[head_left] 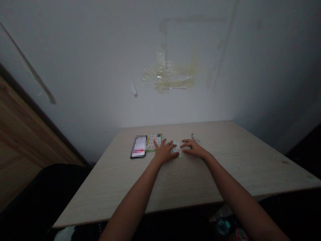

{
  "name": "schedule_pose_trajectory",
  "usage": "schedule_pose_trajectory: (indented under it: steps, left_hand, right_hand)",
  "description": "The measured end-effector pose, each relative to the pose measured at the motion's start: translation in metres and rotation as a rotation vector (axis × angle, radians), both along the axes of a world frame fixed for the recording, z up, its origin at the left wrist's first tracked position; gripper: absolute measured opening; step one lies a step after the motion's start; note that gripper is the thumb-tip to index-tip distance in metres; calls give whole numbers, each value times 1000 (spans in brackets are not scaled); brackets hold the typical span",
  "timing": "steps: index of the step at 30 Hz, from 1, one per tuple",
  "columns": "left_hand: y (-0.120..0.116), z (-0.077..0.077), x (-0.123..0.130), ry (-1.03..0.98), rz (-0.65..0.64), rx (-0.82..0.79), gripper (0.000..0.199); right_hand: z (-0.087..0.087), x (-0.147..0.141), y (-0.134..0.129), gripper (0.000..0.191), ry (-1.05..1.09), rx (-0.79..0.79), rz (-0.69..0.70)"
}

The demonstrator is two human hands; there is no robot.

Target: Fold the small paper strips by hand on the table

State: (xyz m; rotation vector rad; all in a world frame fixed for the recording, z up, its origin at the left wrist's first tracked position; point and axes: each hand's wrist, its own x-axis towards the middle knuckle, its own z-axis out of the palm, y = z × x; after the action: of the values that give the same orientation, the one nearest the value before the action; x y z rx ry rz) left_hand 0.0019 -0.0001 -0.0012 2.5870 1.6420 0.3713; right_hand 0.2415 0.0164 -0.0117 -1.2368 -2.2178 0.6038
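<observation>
My left hand (165,150) rests over the table with its fingers spread, touching the left side of a small pale printed card or paper (177,147). At that paper's right edge is my right hand (192,148), fingers apart and slightly bent. Left of my left hand lies a colourful printed sheet (151,142) with rows of small boxes, partly covered by my fingers. Beside it is a dark-edged phone (139,146) with a lit, blurred screen. Just behind my right hand sits a small crumpled wrapper-like piece (194,137), too small to make out.
The light wooden table (120,187) meets a grey wall (100,67) bearing old tape (170,78). Wooden panelling (30,134) and a dark rounded shape (50,190) stand at the left. Below the front edge, a bottle (222,226) shows dimly.
</observation>
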Motion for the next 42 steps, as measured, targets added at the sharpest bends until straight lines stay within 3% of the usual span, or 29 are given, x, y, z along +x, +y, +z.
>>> schedule_pose_trajectory:
  steps: [3,17,30,42]
  left_hand:
    - [0,1,0,9,6,-12,55]
    - [1,-1,0,-4,7,-20,56]
    - [-1,4,1,13,13,-30,57]
    - [-1,3,1,17,11,-25,58]
  right_hand:
    - [1,-1,0,23,30,-4,-7]
    - [0,-8,1,31,10,35,-135]
    - [-11,-15,18,33,-70,116,-230]
    - [-8,-24,21,32,-193,171,-296]
